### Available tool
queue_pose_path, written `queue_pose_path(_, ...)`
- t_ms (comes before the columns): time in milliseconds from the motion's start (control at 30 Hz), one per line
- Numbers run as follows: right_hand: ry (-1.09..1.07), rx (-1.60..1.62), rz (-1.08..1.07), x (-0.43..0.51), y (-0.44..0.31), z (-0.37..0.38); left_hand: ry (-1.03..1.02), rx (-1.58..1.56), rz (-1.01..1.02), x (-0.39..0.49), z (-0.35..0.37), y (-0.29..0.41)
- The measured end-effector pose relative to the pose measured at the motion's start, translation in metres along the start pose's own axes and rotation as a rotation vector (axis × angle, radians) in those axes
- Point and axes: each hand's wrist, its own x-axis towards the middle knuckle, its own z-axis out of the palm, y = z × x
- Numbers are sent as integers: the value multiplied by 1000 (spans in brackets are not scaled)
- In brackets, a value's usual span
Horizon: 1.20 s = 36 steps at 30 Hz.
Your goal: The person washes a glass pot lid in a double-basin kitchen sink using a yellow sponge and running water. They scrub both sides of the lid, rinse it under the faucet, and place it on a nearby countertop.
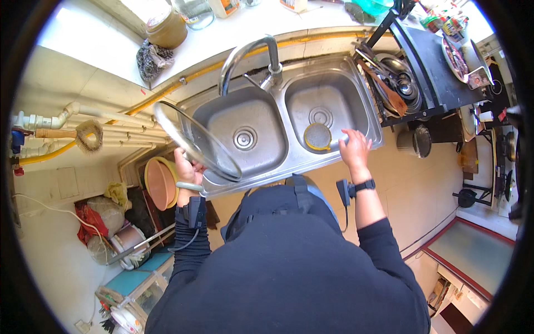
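My left hand [187, 168] holds a glass pot lid [198, 142] with a metal rim, tilted steeply over the left edge of the left sink basin [263, 119]. The fingers are at the lid's outer side, near its knob, and the lid is slightly blurred. My right hand [355, 151] is over the front right rim of the right basin [340, 94], its fingers spread and holding nothing visible. Just left of it, a small round yellow-rimmed bowl or strainer [318, 136] lies in that basin by the drain. A chrome faucet [272, 71] stands behind the basins, its spout over the left one.
At the right stands a black rack [434, 79] beside a basket of utensils with a wooden spatula [392, 98]. A yellow pipe [200, 73] runs behind the sink. Jars line the windowsill [233, 29]. Plastic basins [160, 183] stand at the left, below a round brush [89, 136].
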Motion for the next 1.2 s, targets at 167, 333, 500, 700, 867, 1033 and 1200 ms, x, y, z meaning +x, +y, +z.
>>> queue_pose_path(167,49,-29,-16,-53,-16,-31,-98,398,222,35,-22,-3)
queue_pose_path(333,102,-131,20,-99,-25,-46,-70,461,191,73,-37,-29)
queue_pose_path(500,107,-123,18,-152,-31,-69,-91,455,81,78,-35,-66)
queue_pose_path(700,80,8,231,-216,22,-60,-307,371,133,73,-11,-88)
queue_pose_path(867,132,50,355,-239,41,-82,-196,228,132,52,-3,-95)
queue_pose_path(1033,98,174,402,-269,105,-74,-37,-109,-103,29,22,-101)
queue_pose_path(1200,1,339,483,-318,207,-76,-87,-376,25,19,41,-116)
